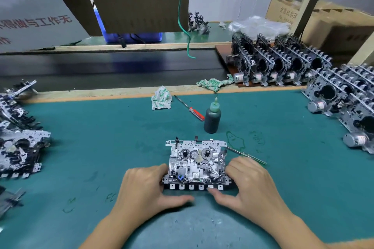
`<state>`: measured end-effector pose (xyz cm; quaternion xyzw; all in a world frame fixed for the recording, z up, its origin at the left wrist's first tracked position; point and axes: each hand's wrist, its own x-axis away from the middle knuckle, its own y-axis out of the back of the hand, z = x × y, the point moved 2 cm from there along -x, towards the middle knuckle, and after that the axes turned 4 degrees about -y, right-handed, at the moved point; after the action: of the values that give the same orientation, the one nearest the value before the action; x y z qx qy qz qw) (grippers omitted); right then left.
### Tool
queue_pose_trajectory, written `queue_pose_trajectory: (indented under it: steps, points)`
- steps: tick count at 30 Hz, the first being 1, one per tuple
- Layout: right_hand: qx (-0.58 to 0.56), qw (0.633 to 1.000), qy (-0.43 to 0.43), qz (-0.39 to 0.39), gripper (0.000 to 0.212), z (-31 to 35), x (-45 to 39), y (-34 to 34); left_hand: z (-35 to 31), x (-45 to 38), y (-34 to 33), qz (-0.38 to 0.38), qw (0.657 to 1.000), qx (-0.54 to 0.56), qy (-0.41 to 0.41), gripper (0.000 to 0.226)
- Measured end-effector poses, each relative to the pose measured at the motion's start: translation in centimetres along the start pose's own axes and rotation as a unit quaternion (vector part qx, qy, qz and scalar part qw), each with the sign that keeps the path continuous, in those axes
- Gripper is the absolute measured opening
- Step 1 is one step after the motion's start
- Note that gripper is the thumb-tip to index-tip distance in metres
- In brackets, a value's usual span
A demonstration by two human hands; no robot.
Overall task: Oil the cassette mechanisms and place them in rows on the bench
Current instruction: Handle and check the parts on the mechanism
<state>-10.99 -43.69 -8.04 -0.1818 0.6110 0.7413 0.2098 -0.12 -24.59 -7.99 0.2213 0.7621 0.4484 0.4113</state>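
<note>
Both hands, left hand (148, 185) and right hand (245, 181), clamp one cassette mechanism (197, 164) flat at bench (101, 137) near-centre; oiling step looks pending, next likely the oil bottle (212, 119) just beyond.

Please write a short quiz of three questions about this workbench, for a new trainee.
1. True or false: the oil bottle lies on its side.
2. Where is the red-handled screwdriver? A) left of the bottle B) on the cardboard box C) in the right hand
3. Which hands touch the cassette mechanism on the green mat?

Key:
1. False; it stands upright.
2. A.
3. Both: the left hand and the right hand hold its two sides.
</note>
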Motion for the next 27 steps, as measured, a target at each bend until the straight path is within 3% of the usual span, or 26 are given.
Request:
queue_pose_trajectory:
  steps: [9, 20, 27]
  points:
    - [0.032, 0.997, -0.061, -0.018, 0.053, 0.6, 0.1, 0.0, -0.5, 0.4, -0.1, -0.018, 0.999, -0.013, -0.047, 0.065]
    - [0.007, 0.999, 0.025, 0.029, 0.048, 0.2, 0.1, 0.5, -0.5, 0.2, 0.5, -0.007, 1.0, 0.004, 0.014, 0.058]
    - [-0.062, 0.997, -0.002, 0.041, 0.05, 0.6, 0.0, 0.8, -0.4, 0.4, 0.5, -0.009, 0.997, 0.02, 0.079, 0.06]
